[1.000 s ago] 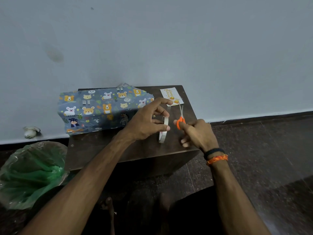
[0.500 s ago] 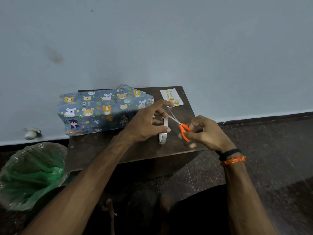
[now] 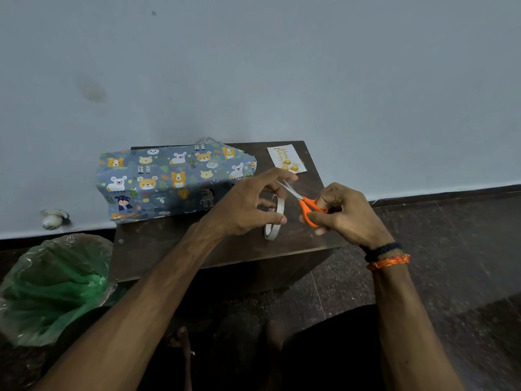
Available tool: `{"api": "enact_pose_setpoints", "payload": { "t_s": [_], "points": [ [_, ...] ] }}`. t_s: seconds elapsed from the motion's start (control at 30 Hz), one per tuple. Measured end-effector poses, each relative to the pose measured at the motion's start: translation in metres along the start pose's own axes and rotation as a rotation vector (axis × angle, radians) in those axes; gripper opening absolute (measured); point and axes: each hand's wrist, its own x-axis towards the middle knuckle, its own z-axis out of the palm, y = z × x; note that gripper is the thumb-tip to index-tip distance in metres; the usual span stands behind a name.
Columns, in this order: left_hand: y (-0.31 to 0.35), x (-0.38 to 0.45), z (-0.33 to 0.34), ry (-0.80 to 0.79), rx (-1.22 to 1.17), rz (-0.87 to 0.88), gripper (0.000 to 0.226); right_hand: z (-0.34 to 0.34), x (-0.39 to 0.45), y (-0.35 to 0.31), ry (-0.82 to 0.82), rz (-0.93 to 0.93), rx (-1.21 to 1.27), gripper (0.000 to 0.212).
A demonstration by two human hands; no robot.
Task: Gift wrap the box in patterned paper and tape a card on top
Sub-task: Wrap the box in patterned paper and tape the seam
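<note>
A box wrapped in grey-blue animal-print paper (image 3: 174, 182) lies at the back left of a small dark wooden table (image 3: 174, 249). A small white card with gold print (image 3: 286, 159) lies at the table's back right corner. My left hand (image 3: 248, 204) holds a roll of clear tape (image 3: 274, 221) upright on the table, thumb on its edge and forefinger stretched up with a pulled strip. My right hand (image 3: 342, 213) grips orange-handled scissors (image 3: 306, 203), their blades pointing up-left at the strip near my left forefinger.
A green plastic bag (image 3: 53, 289) sits on the floor at the left of the table. A small white and green object (image 3: 53, 220) lies by the wall's base. The pale wall stands right behind the table; dark speckled floor spreads to the right.
My right hand swung out to the right and turned the scissors so the blades now reach the strip at my left forefinger. My left hand and the tape roll stayed put.
</note>
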Motion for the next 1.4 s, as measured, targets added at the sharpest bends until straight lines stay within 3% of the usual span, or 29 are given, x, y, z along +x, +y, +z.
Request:
{"api": "enact_pose_setpoints", "payload": {
  "t_s": [0.27, 0.5, 0.57, 0.7, 0.93, 1.03, 1.13, 1.23, 1.33, 1.4],
  "points": [
    [-0.002, 0.001, 0.001, 0.003, 0.015, 0.000, 0.073, -0.005, 0.000, 0.001, 0.002, -0.083, -0.046, 0.017],
    [-0.001, 0.000, 0.000, 0.015, -0.002, 0.000, 0.080, -0.003, -0.003, -0.003, -0.125, 0.056, 0.076, 0.019],
    [-0.001, 0.000, 0.000, 0.027, -0.005, 0.003, 0.081, -0.005, -0.003, -0.001, -0.158, 0.093, 0.100, 0.031],
    [-0.002, -0.001, -0.001, 0.051, -0.020, -0.006, 0.083, -0.007, -0.003, 0.003, -0.097, 0.171, 0.213, 0.030],
    [-0.003, -0.001, 0.000, 0.072, -0.021, -0.020, 0.090, 0.016, 0.017, 0.019, 0.042, 0.414, -0.366, 0.030],
    [-0.004, 0.000, 0.001, 0.083, -0.035, -0.026, 0.092, 0.029, 0.023, 0.014, 0.101, 0.413, -0.427, 0.027],
    [-0.004, -0.001, 0.002, 0.094, -0.045, -0.031, 0.093, 0.039, 0.027, 0.011, 0.148, 0.332, -0.451, 0.003],
    [-0.004, -0.002, 0.001, 0.110, -0.041, -0.037, 0.092, 0.043, 0.029, 0.015, 0.124, 0.294, -0.486, 0.011],
    [-0.005, -0.002, 0.001, 0.138, -0.073, -0.046, 0.092, 0.042, 0.025, 0.014, 0.111, 0.260, -0.361, 0.009],
    [-0.004, -0.002, 0.002, 0.163, -0.090, -0.059, 0.092, 0.041, 0.016, 0.003, 0.092, 0.263, -0.057, 0.018]
  ]
}}
